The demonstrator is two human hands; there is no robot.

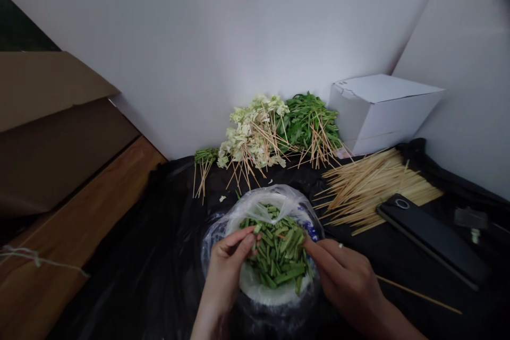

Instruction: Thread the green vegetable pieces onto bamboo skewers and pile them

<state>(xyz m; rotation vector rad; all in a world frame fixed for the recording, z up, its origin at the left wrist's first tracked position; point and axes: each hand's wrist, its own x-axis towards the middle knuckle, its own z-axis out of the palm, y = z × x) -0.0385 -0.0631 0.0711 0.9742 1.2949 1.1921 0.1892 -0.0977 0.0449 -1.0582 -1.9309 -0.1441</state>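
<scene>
My left hand [226,261] pinches a short green bean piece [257,230] between thumb and fingertips, over the left side of a bowl [268,295]. A thin wooden skewer [418,294] runs through my closed right hand [350,272]; its long end sticks out to the lower right, and its front end is over the beans. Cut green bean pieces [274,257] fill the bowl, which is lined with a clear plastic bag [274,196]. Whether any piece sits on the skewer by my right fingers is hard to make out.
Behind the bowl lie skewered pale leafy vegetables [255,127], skewered dark greens [306,117] and a small skewered green bundle [205,156]. Loose skewers [370,186], a phone [432,241] and a white box [386,111] are on the right. Black plastic sheeting [159,255] covers the surface. Cardboard [59,138] stands left.
</scene>
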